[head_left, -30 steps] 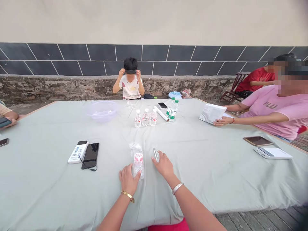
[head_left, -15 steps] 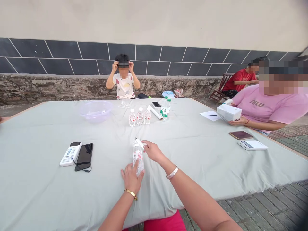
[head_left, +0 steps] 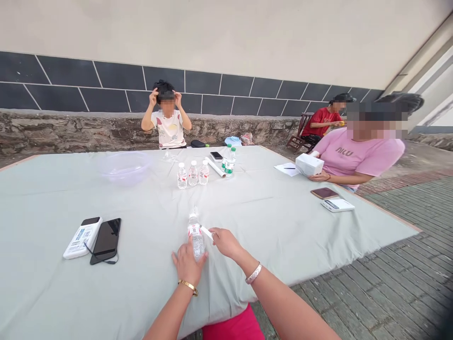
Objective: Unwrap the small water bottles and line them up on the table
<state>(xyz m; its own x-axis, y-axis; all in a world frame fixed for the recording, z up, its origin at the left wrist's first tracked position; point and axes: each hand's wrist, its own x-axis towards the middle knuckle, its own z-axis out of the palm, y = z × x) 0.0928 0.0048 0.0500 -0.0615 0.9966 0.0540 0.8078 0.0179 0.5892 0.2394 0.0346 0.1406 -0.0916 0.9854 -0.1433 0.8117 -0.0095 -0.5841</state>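
Surface (head_left: 269,217): broad, covered with a pale grey-green cloth. All places are given from the row of three small bottles (head_left: 193,174), which is stood upright near its far edge.

Basin (head_left: 145,163): translucent, pale purple, set to the left of the row.

Left hand (head_left: 189,262): placed on the near side of the row, fingers spread over the base end of a lying bottle (head_left: 196,233), thumb set along one flank. Whether the bottle is squeezed or only pressed down cannot be told.

Right hand (head_left: 226,243): placed nearer than the row and slightly to its right; the grip is closed, with a slim white tool pinched between thumb and fingers.

State of work: judged early. The bottle is laid down and steadied, and the tool is held ready at its flank. No cut or tear can be made out; the plastic film is not yet off, and its removal is judged to be what is left. On the row, no film can be seen.

Bottle: clear, small, laid on its side directly nearer than the row, its neck pointed toward it. Body unbroken as far as is shown; the base is partly hidden by fingers.

Label (head_left: 194,229): white with pink-red print, in place around the middle.

Film (head_left: 195,210): clear, crumpled, bunched beyond the neck.

Cap (head_left: 193,216): white, seated.

Tool (head_left: 207,232): tip pointed at the label's edge; contact cannot be told.
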